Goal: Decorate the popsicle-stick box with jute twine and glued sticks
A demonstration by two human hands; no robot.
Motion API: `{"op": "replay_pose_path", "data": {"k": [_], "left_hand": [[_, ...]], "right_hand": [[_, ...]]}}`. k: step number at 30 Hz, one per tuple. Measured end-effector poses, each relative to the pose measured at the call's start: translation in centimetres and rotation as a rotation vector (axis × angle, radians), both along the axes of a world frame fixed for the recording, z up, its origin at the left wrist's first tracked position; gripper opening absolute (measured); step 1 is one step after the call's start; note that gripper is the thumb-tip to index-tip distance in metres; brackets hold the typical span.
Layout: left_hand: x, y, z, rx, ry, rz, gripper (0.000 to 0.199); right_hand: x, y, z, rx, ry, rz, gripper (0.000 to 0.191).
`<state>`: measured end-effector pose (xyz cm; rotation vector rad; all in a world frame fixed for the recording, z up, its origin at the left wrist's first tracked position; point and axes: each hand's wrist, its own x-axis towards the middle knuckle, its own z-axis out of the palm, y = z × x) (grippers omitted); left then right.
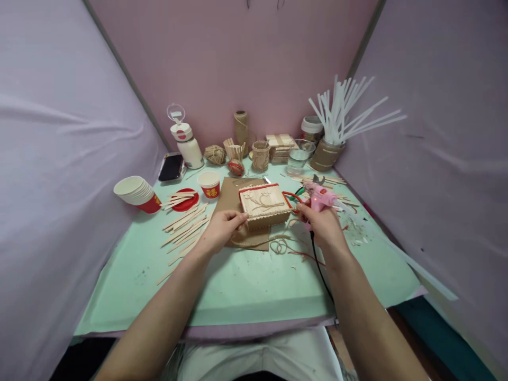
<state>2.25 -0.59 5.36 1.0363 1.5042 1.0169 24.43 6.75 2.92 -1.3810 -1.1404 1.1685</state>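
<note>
A small box [264,203] covered in pale wooden sticks has raised cord or twig decoration on its lid, scalloped trim along the front and red cord along the back edge. The fingers of my left hand [226,227] pinch its front left corner. My right hand [323,225] is closed around a pink hot glue gun [322,197], its small orange light lit. A length of red cord [292,197] runs from the box's right side to my right fingertips; whether they grip it is hard to tell. Brown cardboard [228,198] lies beneath the box.
Wooden sticks [184,227] and stacked paper cups [137,193] are at left. Along the back stand a white bottle [190,151], twine [215,154], a water cup [298,159] and a jar of glue sticks [327,153]. The gun's black cable [321,270] crosses the front edge.
</note>
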Motion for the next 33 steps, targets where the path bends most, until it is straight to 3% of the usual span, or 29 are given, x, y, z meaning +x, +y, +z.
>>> {"op": "replay_pose_path", "data": {"k": [15,22,33], "left_hand": [[-0.6,0.9,-2.3,-0.037,0.002,0.028,0.040],[-0.7,0.6,-3.1,-0.025,-0.180,-0.004,0.039],[-0.6,0.6,-4.1,-0.047,-0.281,-0.013,0.040]], "right_hand": [[-0.7,0.8,-0.4,-0.044,-0.013,-0.016,0.026],[-0.9,1.0,-1.2,-0.093,0.127,0.000,0.028],[-1.3,0.9,-1.6,-0.116,0.225,0.053,0.029]]}}
